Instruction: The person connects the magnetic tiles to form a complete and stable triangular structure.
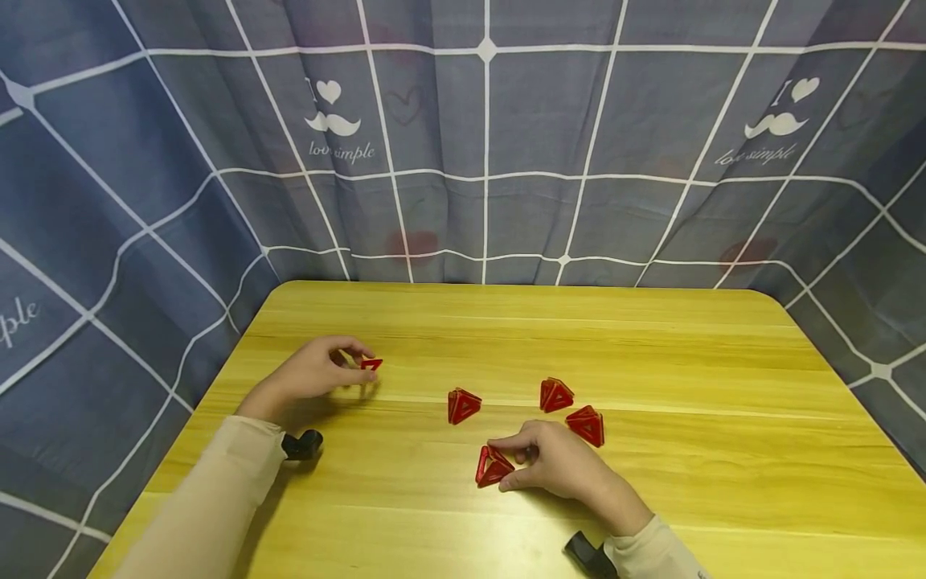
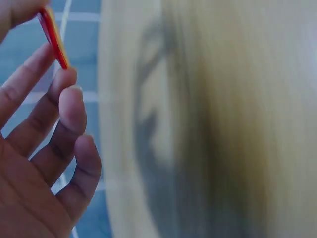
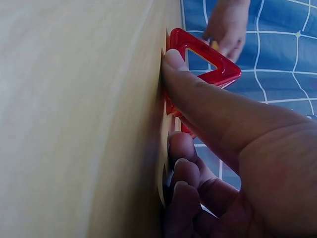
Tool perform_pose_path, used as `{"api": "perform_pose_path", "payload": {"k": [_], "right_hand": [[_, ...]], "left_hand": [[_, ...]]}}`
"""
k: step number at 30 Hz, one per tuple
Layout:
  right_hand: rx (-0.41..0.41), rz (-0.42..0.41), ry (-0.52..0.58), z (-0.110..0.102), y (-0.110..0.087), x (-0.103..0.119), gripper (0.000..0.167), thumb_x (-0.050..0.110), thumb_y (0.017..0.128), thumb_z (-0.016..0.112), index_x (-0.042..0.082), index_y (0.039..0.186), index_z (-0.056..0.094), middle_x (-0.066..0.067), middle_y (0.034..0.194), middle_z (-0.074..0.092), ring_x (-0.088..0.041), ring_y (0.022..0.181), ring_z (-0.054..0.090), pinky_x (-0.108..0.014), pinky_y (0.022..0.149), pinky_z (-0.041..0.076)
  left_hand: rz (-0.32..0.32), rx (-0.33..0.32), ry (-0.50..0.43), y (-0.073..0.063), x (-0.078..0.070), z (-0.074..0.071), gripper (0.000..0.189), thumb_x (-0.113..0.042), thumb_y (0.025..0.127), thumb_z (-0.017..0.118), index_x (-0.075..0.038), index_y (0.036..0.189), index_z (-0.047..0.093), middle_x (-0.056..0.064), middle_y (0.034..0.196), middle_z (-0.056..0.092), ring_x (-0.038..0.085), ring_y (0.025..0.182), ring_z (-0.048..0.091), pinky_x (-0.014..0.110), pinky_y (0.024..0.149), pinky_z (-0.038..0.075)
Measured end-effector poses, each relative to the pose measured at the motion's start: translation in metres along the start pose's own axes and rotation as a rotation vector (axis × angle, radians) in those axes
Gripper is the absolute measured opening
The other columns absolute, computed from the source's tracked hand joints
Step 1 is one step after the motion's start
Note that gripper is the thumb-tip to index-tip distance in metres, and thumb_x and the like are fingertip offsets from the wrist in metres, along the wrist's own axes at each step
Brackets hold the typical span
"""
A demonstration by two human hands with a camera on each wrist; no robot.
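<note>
My left hand point(image 1: 321, 368) pinches a flat red triangular tile point(image 1: 371, 364) between thumb and fingers, above the left part of the table. The left wrist view shows that tile point(image 2: 53, 37) edge-on, with the other fingers spread loosely below it. My right hand point(image 1: 553, 458) grips a small red pyramid point(image 1: 494, 466) of open-centred triangular tiles between thumb and forefinger. This pyramid rests on the tabletop. In the right wrist view, one triangular tile point(image 3: 218, 75) of it stands beyond the thumb, and its far side is hidden.
Three similar red pyramids stand on the wooden table point(image 1: 687, 386): one point(image 1: 464, 405) between the hands, another point(image 1: 556, 395) behind the right hand, and a third point(image 1: 585, 425) close by its knuckles. A grey-blue checked curtain point(image 1: 448, 145) hangs along the table's back and sides.
</note>
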State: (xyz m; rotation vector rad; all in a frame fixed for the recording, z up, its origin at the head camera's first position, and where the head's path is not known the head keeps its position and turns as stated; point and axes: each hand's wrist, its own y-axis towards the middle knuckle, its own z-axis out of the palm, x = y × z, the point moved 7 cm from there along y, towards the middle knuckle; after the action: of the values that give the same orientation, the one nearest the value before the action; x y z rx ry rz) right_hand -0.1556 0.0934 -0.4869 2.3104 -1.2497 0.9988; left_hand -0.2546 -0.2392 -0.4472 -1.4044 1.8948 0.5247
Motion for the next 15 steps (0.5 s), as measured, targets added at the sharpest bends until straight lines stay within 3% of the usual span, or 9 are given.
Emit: {"api": "perform_pose_path", "payload": {"k": [9, 15], "right_hand": [[-0.001, -0.002, 0.001, 0.001, 0.0, 0.0, 0.049, 0.034, 0.075, 0.09, 0.022, 0.12, 0.077, 0.011, 0.074, 0.051, -0.002, 0.066, 0.041, -0.024, 0.058, 0.04], [-0.005, -0.003, -0.013, 0.0, 0.0, 0.001, 0.048, 0.035, 0.075, 0.089, 0.022, 0.12, 0.077, 0.01, 0.074, 0.052, -0.003, 0.066, 0.042, -0.025, 0.058, 0.04]], "left_hand": [[0.222, 0.087, -0.059, -0.009, -0.066, 0.051, 0.028, -0.033, 0.08, 0.088, -0.024, 0.103, 0.075, -0.003, 0.093, 0.068, 0.021, 0.074, 0.057, 0.031, 0.063, 0.048], [0.276, 0.185, -0.089, -0.021, -0.096, 0.095, 0.027, -0.036, 0.078, 0.088, -0.03, 0.1, 0.074, -0.004, 0.091, 0.068, 0.016, 0.074, 0.058, 0.03, 0.063, 0.049]]}}
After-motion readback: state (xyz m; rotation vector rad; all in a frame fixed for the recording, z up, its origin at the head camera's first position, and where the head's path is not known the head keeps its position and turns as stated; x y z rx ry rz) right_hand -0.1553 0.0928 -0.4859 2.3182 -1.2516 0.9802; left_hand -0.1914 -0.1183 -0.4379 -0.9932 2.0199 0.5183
